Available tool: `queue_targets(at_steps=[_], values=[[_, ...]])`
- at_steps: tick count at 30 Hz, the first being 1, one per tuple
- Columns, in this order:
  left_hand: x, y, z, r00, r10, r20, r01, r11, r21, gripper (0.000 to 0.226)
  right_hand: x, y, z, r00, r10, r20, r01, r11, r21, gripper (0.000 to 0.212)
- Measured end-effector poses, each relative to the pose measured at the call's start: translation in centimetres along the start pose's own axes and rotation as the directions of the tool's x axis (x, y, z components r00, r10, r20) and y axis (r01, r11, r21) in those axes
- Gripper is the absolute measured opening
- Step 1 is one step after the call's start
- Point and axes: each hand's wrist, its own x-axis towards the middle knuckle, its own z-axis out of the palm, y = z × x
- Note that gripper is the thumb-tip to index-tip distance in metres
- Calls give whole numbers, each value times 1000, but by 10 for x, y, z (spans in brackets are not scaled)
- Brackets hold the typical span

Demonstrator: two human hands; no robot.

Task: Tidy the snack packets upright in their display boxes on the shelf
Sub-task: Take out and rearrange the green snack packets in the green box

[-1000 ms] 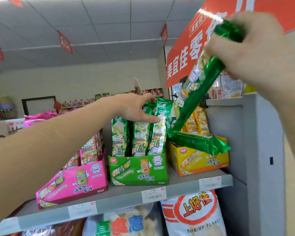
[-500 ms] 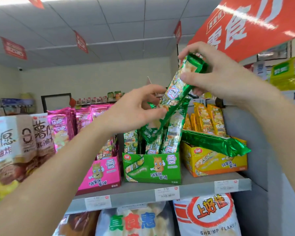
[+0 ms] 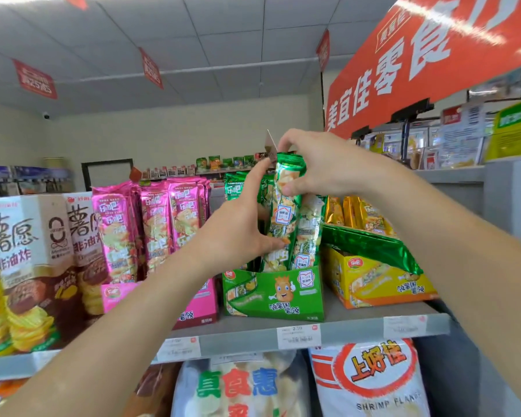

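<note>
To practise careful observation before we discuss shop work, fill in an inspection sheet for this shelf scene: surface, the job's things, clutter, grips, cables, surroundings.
Surface: grey shelf, price tags on its front edge.
Job's things: green packet nearly upright, its lower end in the green box among other packets; pink packets upright in their box.
Clutter: a loose packet lies flat across the yellow box.
Grips: right hand pinches the green packet's top; left hand holds its lower part, thumb in front.
Cables: nothing seen.
Surroundings: red banner overhead; big snack bags below the shelf.
</note>
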Motion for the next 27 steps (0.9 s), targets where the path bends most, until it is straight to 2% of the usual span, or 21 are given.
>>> queue_targets(at_steps=[2, 4, 6, 7, 8, 9, 10, 11, 13, 15, 17, 20, 22, 24, 27], values=[[0, 4, -2, 996, 68, -54, -67, 998, 6, 120, -1, -1, 4, 1000, 25, -15, -24, 999, 42, 67], [7, 10, -6, 980, 165, -110, -162, 986, 30, 112, -4, -4, 4, 999, 34, 4, -34, 991, 131, 78], [15, 18, -9, 965, 240, -109, -223, 963, 152, 102, -13, -6, 0, 998, 39, 53, -54, 947, 316, 91], [18, 20, -11, 963, 253, -90, -231, 952, 203, 96, -21, -3, -4, 997, 51, 62, -70, 926, 370, 93], [20, 20, -13, 966, 247, -75, -223, 946, 235, 90, -32, 1, -10, 995, 73, 60, -90, 932, 351, 92], [21, 20, -14, 971, 231, -67, -208, 945, 251, 86, -43, 9, -17, 992, 117, 48, -125, 962, 243, 88], [22, 20, -15, 973, 219, -67, -195, 946, 259, 86, -55, 18, -24, 982, 181, 48, -184, 981, 65, 85], [22, 19, -15, 974, 215, -70, -189, 944, 270, 86, -68, 27, -30, 960, 265, 89, -253, 960, -124, 85], [22, 19, -15, 970, 231, -75, -194, 924, 329, 88, -89, 36, -29, 849, 457, 264, -345, 859, -378, 88], [24, 22, -15, 968, 242, -67, -195, 892, 408, 88, -102, 36, -16, 745, 548, 381, -354, 808, -470, 86], [25, 24, -15, 964, 261, -54, -207, 863, 461, 88, -107, 37, -5, 754, 535, 382, -361, 822, -440, 75], [24, 27, -17, 943, 325, -69, -246, 823, 512, 85, -111, 45, -13, 840, 486, 241, -421, 864, -275, 50], [25, 29, -19, 934, 339, -110, -252, 847, 469, 76, -110, 48, -25, 889, 457, 20, -457, 889, -25, 29], [28, 33, -20, 935, 326, -141, -238, 870, 432, 64, -105, 46, -37, 884, 414, -218, -376, 906, 197, 16], [33, 36, -18, 944, 302, -133, -227, 887, 402, 52, -95, 39, -56, 828, 324, -458, -181, 927, 328, 8]])
